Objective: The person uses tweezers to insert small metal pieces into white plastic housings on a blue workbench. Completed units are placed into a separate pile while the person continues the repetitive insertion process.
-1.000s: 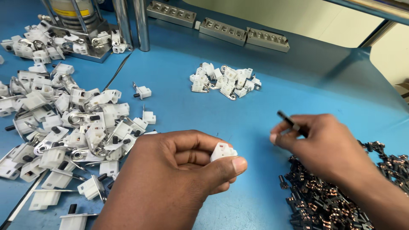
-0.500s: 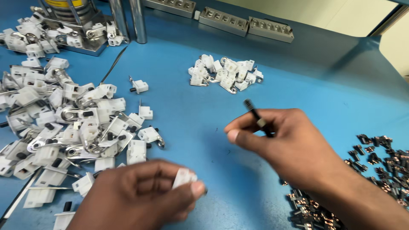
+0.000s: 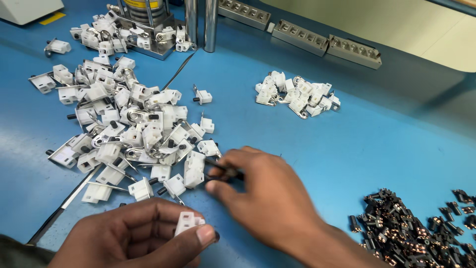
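Left hand [image 3: 134, 233]: pinches a small white plastic block [image 3: 187, 222].
Right hand [image 3: 270, 196]: grips a thin dark pin [image 3: 221, 166], 12 o'clock of the block.

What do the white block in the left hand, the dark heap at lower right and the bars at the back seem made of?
White block: probably moulded plastic, matte, opaque, with crisp edges. Dark heap: black bodies, likely plastic, with coppery glints that suggest metal, perhaps windings; too small to confirm. Bars: dull grey metal by their look, with rows of sockets.
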